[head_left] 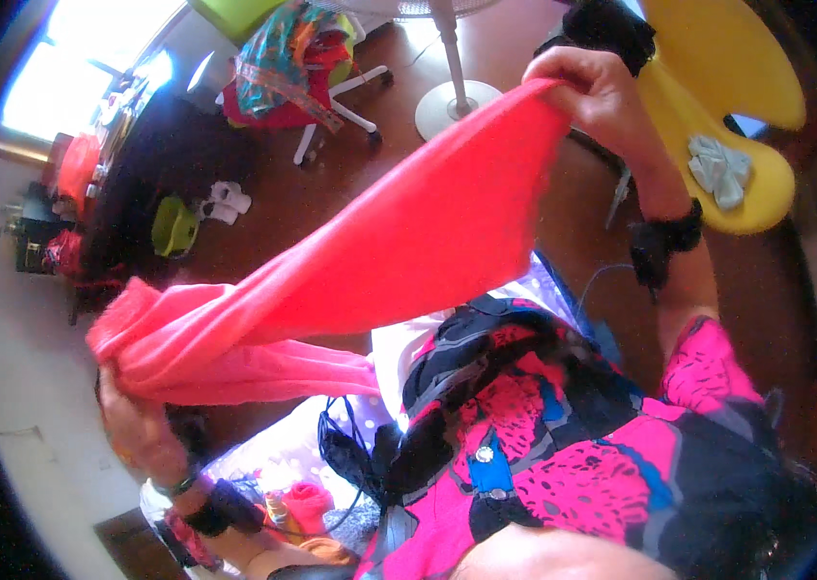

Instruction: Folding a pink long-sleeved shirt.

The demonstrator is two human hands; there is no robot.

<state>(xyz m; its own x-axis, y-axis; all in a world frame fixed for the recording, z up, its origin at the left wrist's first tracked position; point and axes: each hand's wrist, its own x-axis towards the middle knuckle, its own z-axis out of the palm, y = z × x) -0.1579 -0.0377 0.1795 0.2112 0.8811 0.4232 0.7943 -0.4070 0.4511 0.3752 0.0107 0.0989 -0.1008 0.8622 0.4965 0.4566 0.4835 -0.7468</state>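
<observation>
A coral-red cloth [428, 227] stretches diagonally in front of a person's pink-and-black patterned garment [582, 483]. The left hand [138, 425], lower, is closed on a bunched end; the right hand [603, 95], higher, pinches a corner, with a standing fan [435, 114] beyond on the brown floor [345, 188].

Can read no text, label, brand, number or sign anywhere, from twelve o'clock around to twelve again.

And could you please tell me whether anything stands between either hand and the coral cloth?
Nothing visible does: the right hand pinches one end of the coral cloth directly, and the left hand holds the bunched other end.
</observation>
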